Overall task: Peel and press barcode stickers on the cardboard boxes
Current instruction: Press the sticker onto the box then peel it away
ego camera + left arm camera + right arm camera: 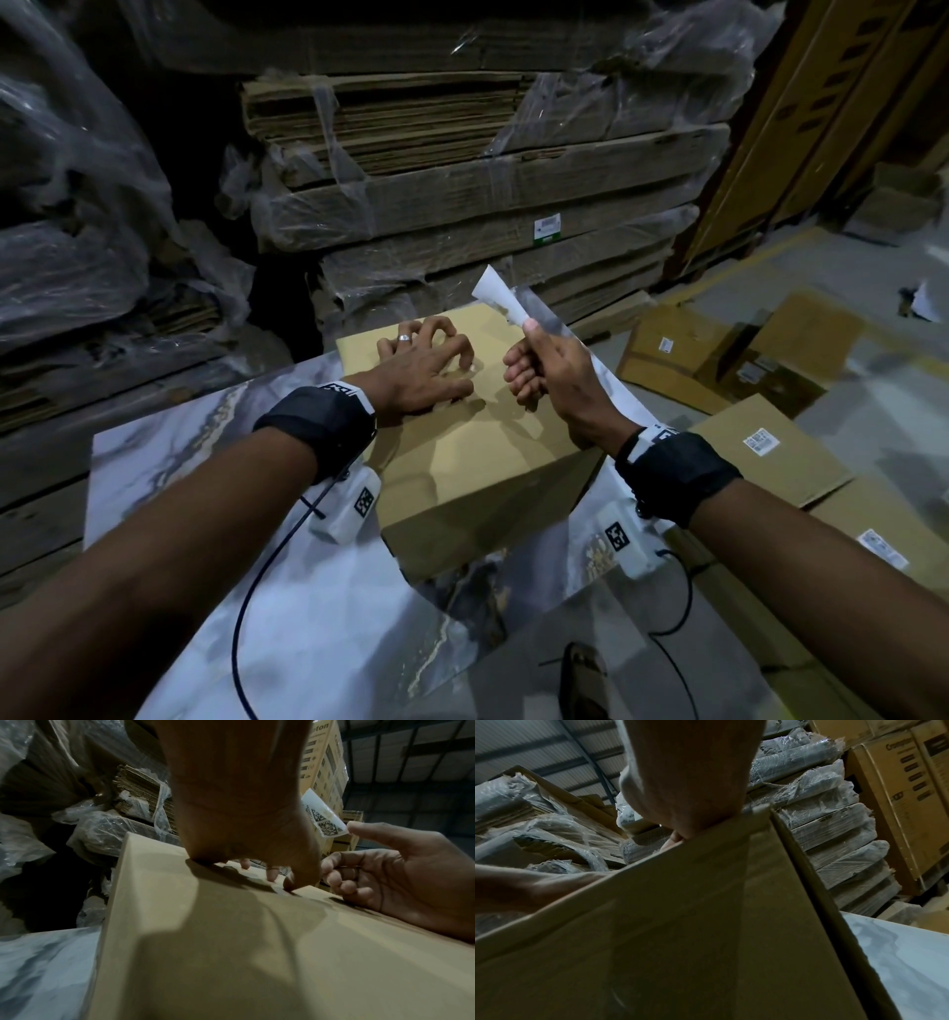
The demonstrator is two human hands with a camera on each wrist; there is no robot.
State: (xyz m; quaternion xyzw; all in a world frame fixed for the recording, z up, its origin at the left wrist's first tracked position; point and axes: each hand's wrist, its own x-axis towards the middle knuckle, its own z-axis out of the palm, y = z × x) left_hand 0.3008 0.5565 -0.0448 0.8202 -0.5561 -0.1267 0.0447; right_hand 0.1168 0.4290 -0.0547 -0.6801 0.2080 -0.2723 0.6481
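My left hand [421,367] rests on the box [462,442], fingers arched, fingertips pressing its top, gripping nothing. My right hand [547,367] pinches a sticker [323,816] just above the box, which sits on the table [169,462].

Your box [477,442] was matt brown cardboard, the tabletop [169,462] glossy marbled, your sticker [324,815] smooth white paper.

Left hand [429,367] clawed, right hand [547,367] pinching.
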